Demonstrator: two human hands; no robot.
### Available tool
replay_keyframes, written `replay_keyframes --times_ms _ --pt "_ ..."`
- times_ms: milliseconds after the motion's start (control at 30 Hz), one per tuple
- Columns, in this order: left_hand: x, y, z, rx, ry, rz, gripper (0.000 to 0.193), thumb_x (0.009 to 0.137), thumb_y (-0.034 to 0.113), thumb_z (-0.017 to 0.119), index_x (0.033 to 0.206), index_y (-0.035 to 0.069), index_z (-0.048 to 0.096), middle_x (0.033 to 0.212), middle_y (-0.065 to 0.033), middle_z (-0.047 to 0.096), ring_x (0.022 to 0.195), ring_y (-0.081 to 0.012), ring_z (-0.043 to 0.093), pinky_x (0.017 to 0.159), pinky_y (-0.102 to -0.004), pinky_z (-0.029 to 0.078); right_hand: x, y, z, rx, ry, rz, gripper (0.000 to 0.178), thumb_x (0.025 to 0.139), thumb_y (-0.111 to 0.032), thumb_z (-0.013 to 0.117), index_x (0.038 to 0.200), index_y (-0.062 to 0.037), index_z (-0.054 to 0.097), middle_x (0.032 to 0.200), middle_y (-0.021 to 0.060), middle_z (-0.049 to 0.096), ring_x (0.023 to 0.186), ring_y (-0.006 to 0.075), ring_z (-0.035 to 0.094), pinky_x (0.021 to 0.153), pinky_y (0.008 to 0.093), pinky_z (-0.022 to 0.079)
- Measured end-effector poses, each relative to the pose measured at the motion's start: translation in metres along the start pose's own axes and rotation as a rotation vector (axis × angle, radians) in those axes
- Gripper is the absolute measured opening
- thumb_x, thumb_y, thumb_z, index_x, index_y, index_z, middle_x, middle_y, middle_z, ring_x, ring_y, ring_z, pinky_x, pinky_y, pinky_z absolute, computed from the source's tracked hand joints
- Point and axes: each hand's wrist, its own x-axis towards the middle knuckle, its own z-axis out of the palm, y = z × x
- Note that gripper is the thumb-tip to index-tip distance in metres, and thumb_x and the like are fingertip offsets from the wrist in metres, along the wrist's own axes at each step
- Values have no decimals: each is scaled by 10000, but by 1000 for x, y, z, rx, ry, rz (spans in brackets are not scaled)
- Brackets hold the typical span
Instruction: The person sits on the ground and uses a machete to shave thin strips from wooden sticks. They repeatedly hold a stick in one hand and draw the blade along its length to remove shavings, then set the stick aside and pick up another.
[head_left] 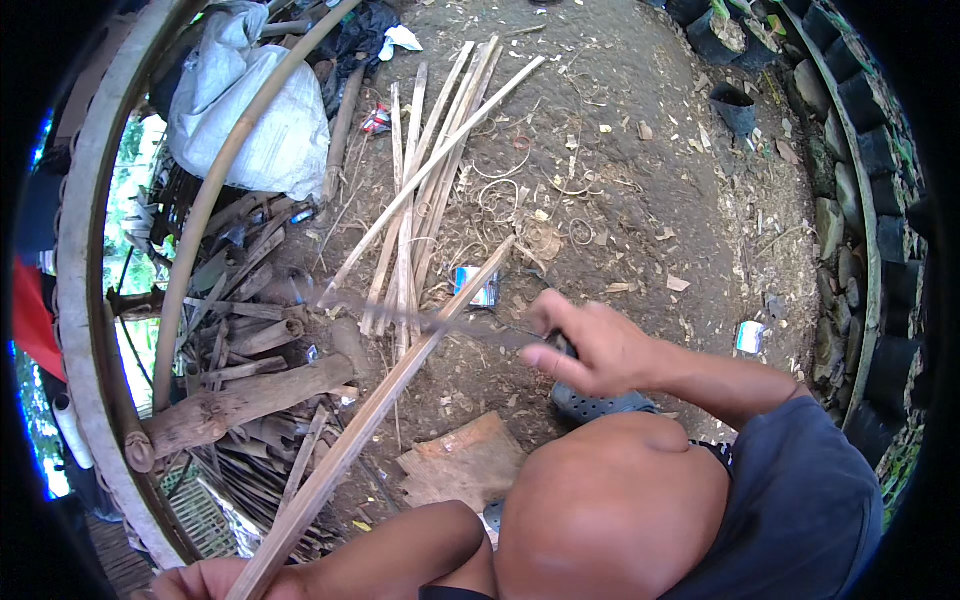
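Observation:
My left hand (205,580), at the lower left edge, is closed around the near end of a long split bamboo strip (350,437). The strip slants up and away to the right over the ground. My right hand (605,345) grips the dark handle of a long-bladed knife, perhaps a machete. Its blade (470,328) points left and crosses the strip near the far end, slightly blurred. From this angle I cannot tell whether the edge touches the strip. Beyond the blade, several pale bamboo strips (433,180) lie in a loose, crossing pile on the dirt.
Firewood (250,405) and a white sack (260,120) are heaped at the left, beside a leaning pole (235,140). Thin shavings (500,190) litter the dirt. A brown flat sheet (465,460) lies near my knees. Black plant pots (715,40) and stones line the right.

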Motion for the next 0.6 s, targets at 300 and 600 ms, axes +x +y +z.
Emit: replay_keyframes --times_ms 300,600 --pt "-9 3 12 349 223 71 328 1032 530 585 894 238 526 767 112 389 645 -69 357 504 -216 240 -10 -9 10 54 22 23 418 1051 -448 556 1126 -53 437 660 199 571 631 419 618 601 533 455" --pt "-14 5 -4 431 191 82 254 1072 441 542 935 232 498 810 98 342 674 -64 343 456 -218 204 5 -22 -14 -73 -48 36 406 1048 -433 556 1011 -34 491 622 199 570 630 451 606 611 539 457"
